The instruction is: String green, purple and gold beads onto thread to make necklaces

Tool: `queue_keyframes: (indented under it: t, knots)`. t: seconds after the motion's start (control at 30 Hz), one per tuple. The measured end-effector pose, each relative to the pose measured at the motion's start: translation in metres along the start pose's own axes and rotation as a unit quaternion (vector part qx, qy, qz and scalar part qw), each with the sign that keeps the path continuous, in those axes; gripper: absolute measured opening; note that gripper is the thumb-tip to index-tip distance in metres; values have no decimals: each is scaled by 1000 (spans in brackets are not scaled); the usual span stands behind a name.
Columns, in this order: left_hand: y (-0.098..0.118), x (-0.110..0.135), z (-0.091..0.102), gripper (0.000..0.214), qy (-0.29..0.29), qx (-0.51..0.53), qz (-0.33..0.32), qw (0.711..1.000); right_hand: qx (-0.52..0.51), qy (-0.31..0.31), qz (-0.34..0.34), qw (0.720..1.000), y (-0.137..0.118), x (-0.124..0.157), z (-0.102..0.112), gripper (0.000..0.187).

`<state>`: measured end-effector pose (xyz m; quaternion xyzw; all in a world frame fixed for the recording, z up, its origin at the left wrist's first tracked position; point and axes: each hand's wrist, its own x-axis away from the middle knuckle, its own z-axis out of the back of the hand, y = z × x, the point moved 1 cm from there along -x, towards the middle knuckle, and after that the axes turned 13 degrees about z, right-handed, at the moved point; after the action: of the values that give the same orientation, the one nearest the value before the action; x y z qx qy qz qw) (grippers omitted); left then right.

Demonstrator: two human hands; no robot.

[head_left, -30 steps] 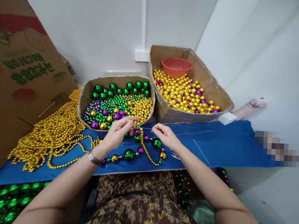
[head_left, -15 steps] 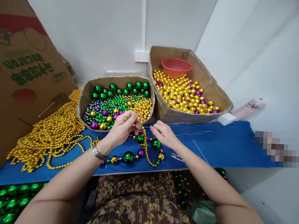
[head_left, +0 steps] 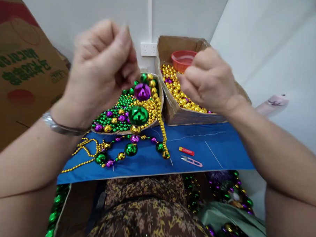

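Note:
My left hand point(head_left: 105, 63), a watch on its wrist, is raised in a closed fist near the camera. Just beside its fingertips hangs a bead string point(head_left: 138, 115) of large green, purple and gold beads, together with a strand of small gold beads point(head_left: 160, 120). The lower part of the bead string lies on the blue cloth point(head_left: 150, 170). My right hand point(head_left: 210, 80) is also raised and closed, apart from the left. A fine thread ran between both hands a moment ago; against the background it is now too thin to make out.
Behind the hands stand a carton of small mixed beads point(head_left: 121, 111) and a carton of gold beads point(head_left: 176, 95) with a red bowl point(head_left: 183, 60). Pink thread snips point(head_left: 191, 161) and a red-and-yellow lighter point(head_left: 186, 151) lie on the cloth. A large cardboard box point(head_left: 21, 77) stands left.
Both hands have risen toward the camera and moved apart, still closed. The bead string has been lifted partly off the cloth. The lighter and snips have come into full view.

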<state>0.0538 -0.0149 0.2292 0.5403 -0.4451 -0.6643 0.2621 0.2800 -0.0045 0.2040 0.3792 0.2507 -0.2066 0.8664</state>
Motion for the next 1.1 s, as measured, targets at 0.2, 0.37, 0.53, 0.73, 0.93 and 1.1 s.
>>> queue_keyframes:
  t: [0.2, 0.37, 0.53, 0.73, 0.93, 1.1]
  knots:
    - [8, -6, 4, 29, 33, -23, 8, 999, -26, -4, -20, 999, 0, -6, 2, 47]
    - [-2, 2, 7, 29, 16, 5, 8, 1000, -72, -13, -25, 997, -5, -5, -1, 50]
    - [-20, 9, 11, 30, 34, -8, 4, 999, -72, 1, -23, 997, -19, 8, -16, 48]
    - [-70, 37, 12, 34, -27, -127, 51, 990, -195, -29, -79, 977, -56, 50, -57, 43]
    - [-83, 51, -6, 30, -104, -285, 49, 952, -265, -42, -190, 944, -72, 68, -50, 38]
    - [-98, 53, -11, 29, -78, -222, 76, 969, -352, -29, -330, 876, -87, 81, -50, 24]
